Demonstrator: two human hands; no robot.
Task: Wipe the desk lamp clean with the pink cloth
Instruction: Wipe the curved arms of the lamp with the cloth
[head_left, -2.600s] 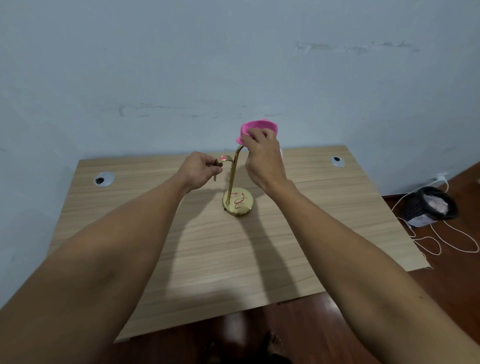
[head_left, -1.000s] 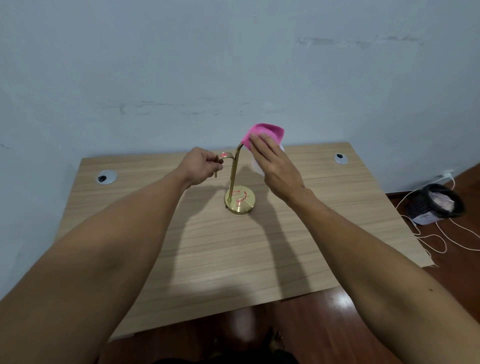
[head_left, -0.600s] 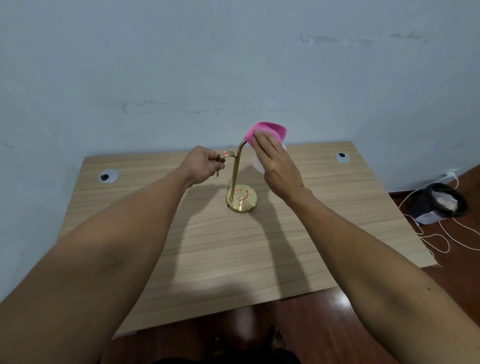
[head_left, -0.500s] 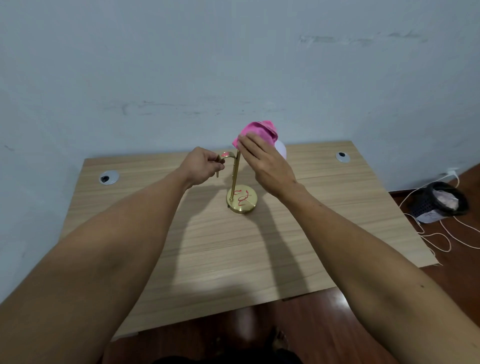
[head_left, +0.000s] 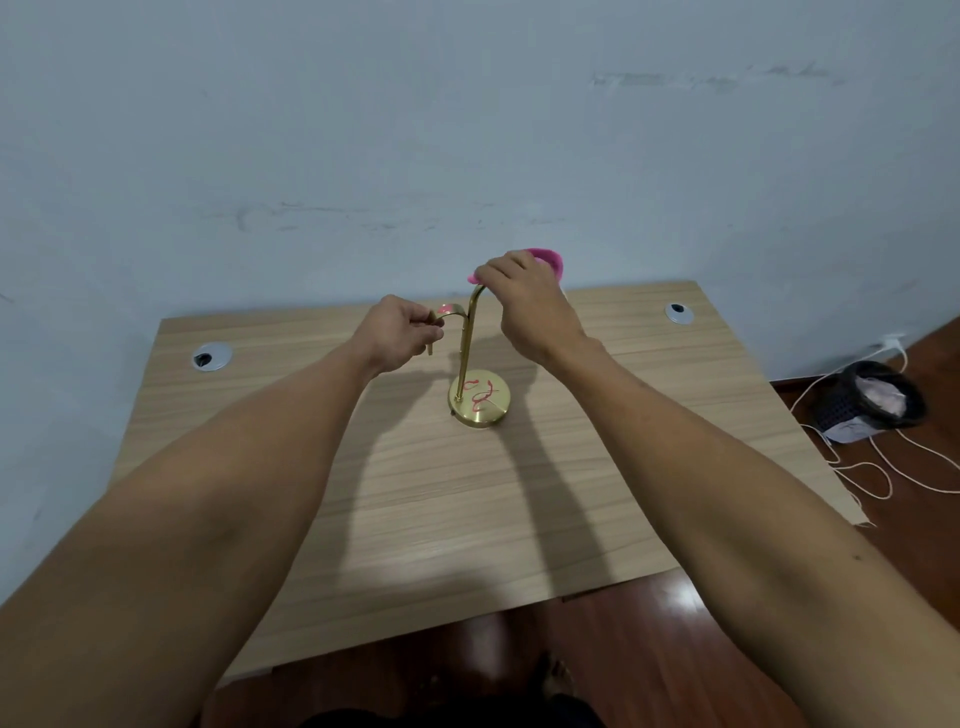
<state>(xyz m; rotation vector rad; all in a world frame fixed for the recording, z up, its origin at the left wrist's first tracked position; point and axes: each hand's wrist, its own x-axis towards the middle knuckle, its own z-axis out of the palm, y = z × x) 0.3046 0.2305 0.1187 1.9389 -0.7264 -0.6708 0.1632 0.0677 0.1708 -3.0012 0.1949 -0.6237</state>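
Desk lamp (head_left: 464, 347) steadied by left hand (head_left: 396, 332) gripping hooked arm; right hand (head_left: 524, 301), clutching pink cloth (head_left: 549, 258), now shifted left atop shade; red marks on base unwiped.

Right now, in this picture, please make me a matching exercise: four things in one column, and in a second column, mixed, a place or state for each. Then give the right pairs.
Things
1. pink cloth
2. lamp base
3. left hand
4. black basket

Places or states
A. stands on the floor to the right of the desk, beside white cords
B. grips the short curved end of the gold lamp arm
C. held by the right hand at the top of the lamp
D. rests on the desk, marked with red scribbles

Pairs: 1-C, 2-D, 3-B, 4-A
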